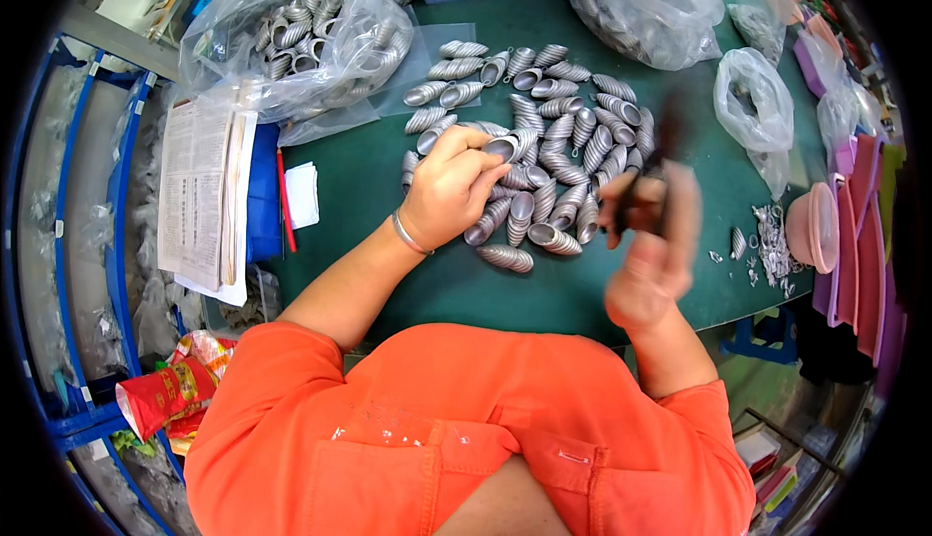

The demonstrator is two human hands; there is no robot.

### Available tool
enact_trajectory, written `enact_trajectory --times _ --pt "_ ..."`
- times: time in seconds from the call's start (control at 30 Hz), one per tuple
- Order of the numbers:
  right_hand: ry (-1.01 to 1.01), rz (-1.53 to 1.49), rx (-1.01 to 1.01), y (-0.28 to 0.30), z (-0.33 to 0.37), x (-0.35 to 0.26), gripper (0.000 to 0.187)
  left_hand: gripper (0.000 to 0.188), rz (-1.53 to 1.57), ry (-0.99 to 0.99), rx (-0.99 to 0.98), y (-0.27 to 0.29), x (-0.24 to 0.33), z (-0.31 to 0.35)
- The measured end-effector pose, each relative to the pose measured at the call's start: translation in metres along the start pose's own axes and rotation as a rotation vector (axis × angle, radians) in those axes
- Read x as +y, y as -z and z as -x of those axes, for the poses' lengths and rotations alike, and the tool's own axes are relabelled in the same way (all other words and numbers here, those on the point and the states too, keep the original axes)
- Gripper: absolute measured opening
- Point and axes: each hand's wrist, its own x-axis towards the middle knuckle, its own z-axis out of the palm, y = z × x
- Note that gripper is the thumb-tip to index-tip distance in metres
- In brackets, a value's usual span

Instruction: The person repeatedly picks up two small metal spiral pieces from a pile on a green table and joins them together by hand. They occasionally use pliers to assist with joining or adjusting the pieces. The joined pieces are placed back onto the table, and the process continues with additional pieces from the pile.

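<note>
My left hand rests on a heap of silver ribbed cone-shaped metal parts on the green table. Its fingers pinch one silver part at the heap's left side. My right hand is blurred by motion at the heap's right edge and grips a dark pliers-like tool that points up. A silver bracelet sits on my left wrist.
Clear plastic bags of the same silver parts lie at the back left and another bag at the back right. Papers and a red pen lie left. Small metal scraps, a pink bowl and stacked pink trays sit right.
</note>
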Motion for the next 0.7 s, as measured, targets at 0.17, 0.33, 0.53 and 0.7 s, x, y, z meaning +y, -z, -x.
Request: enact_trajectory --times 0.17,0.33,0.53,0.7 --pt "-0.083 0.396 -0.105 0.007 -0.012 0.011 0.043 0.018 -0.028 0.005 -0.025 0.005 -0.002 0.007" --pt "-0.191 0.266 -0.246 0.003 -0.010 0.003 0.044 0.019 -0.017 -0.079 0.006 0.000 -0.002 -0.006" --pt "-0.014 0.036 0.030 0.006 -0.012 -0.011 0.043 0.018 -0.010 -0.046 0.014 -0.003 -0.003 0.001" --pt "-0.341 0.237 -0.219 0.003 -0.015 0.009 0.042 0.018 0.027 0.010 0.088 0.005 0.006 -0.006"
